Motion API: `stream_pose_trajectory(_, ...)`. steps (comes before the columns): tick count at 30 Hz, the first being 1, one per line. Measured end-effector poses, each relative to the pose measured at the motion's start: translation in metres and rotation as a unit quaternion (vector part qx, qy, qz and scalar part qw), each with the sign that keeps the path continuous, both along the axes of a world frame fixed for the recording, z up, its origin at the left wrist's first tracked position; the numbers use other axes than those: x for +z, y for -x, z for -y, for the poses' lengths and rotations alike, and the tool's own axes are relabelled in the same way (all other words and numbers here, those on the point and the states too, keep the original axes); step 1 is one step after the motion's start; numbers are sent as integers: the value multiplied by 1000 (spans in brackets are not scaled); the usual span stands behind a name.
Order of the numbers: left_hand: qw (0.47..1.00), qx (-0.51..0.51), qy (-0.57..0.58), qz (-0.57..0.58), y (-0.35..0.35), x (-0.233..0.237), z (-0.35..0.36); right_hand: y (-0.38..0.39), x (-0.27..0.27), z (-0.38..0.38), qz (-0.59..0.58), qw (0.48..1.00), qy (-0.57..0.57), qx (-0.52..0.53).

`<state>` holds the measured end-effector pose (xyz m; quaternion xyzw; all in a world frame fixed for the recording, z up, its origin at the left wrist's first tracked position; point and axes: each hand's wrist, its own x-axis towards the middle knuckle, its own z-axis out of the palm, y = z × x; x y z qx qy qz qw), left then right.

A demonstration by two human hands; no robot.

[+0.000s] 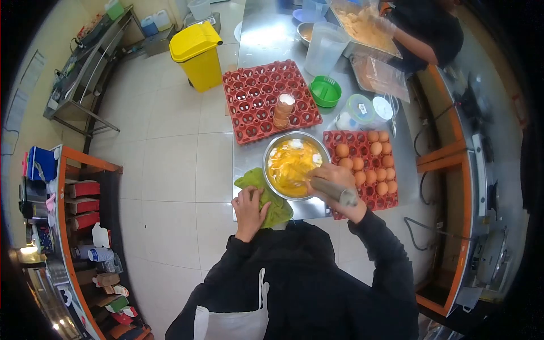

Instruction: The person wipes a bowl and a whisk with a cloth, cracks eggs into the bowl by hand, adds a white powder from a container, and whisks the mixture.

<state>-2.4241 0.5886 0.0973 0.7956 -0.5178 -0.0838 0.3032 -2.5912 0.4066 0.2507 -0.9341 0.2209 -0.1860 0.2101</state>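
Note:
A steel mixing bowl (325, 148) holds yolk-yellow egg with white powdery patches on top. My right hand (334, 184) is wrapped round the thick metal handle of a whisk (334, 191), tilted over the bowl's right side; its lower end is blurred in the egg. At the bowl's lower left, my left hand (249, 212) grips a crumpled green cloth (277, 208), which lies against the bowl. Beside my right wrist, a red egg tray (354, 139) carries several brown eggs (371, 176). Behind the bowl, another red tray (249, 90) bears a stack of eggshells (281, 113).
A green plastic container (326, 92), lidded tubs (360, 110) and a clear pitcher (326, 50) stand farther back on the steel table (255, 34). Another person's arm (413, 42) reaches over a tray (368, 28) at back right. A yellow bin (195, 56) stands left.

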Motion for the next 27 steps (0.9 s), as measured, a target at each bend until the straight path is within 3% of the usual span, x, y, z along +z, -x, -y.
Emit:
stream_pose_trajectory(6, 999, 18, 7, -50, -1, 0, 1, -1, -1, 3, 8, 999, -27, -44)
stream_pose_trajectory(8, 991, 31, 78, -103, -1, -2, 6, 1, -8, 6, 70, 993, -88, -19)
stream_pose_trajectory(9, 984, 38, 113, -131, 0, -5, 9, -1, -1, 10, 55, 996, -59, -32)
stream_pose_trajectory(12, 905, 46, 85, -414, 2, -9, 23, -1, 7, 3, -21, 999, -12, -49)
stream_pose_trajectory(13, 889, 44, 77, -449, 2, -9, 24, 1, -1, 5, -33, 999, -7, -14)
stream_pose_trajectory(16, 830, 27, 51, -554, 2, -5, 33, -2, 0, 15, 78, 997, -3, 14)
stream_pose_trajectory(17, 805, 24, 45, -591, 2, -3, 37, 0, -11, 11, 50, 997, -4, -50)
stream_pose_trajectory(18, 778, 24, 38, -627, 1, -3, 38, -1, -5, 11, 33, 999, 2, -18)
stream_pose_trajectory(20, 752, 37, 48, -656, 6, -5, 40, -3, 8, 4, 4, 999, 9, 41)
stream_pose_trajectory(21, 739, 40, 51, -670, 7, -5, 41, -2, 2, 3, 58, 995, -82, -27)
stream_pose_trajectory(25, 721, 43, 54, -689, 6, -1, 41, 2, -3, 6, -10, 1000, 10, -19)
stream_pose_trajectory(27, 715, 45, 51, -696, 6, 0, 40, -2, -8, 9, 58, 997, -36, -18)
